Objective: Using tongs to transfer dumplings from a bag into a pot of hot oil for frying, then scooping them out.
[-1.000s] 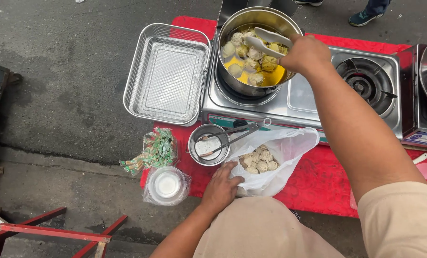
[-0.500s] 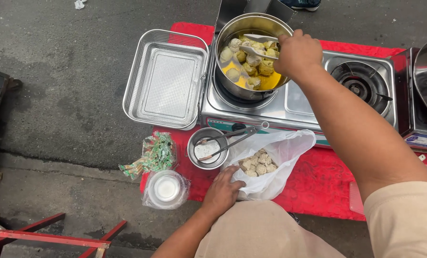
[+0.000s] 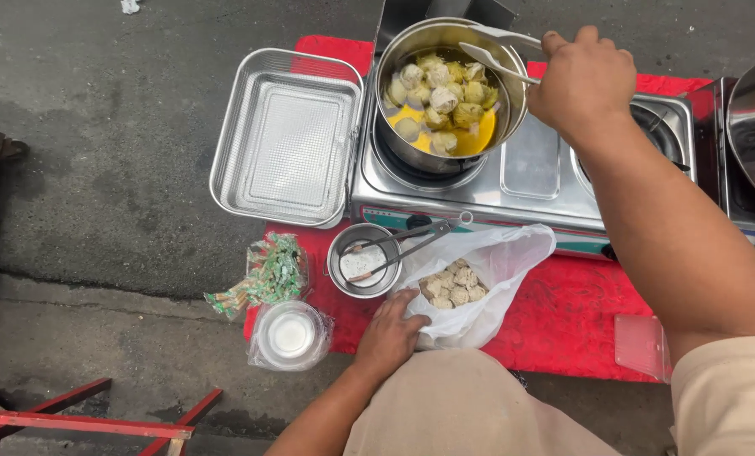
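Tongs (image 3: 500, 52) gripped in closed right hand (image 3: 581, 78) over steel pot (image 3: 411, 135) of dumplings (image 3: 441, 97) on stove (image 3: 529, 181), left hand (image 3: 390, 331) clutching white plastic bag (image 3: 495, 287) of dumplings on red-covered desk (image 3: 563, 321) beside small metal bowl (image 3: 362, 260).

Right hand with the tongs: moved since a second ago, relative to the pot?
Yes. The right hand pulled back from over the pot toward its right rim; the tongs now cross that rim.

Person, head-camera view: two bare forearms, no watch or rings visible. Beige short sleeve (image 3: 727, 397) at the right shoulder. Matching beige garment (image 3: 466, 405) across the lap. Both hands ungloved.
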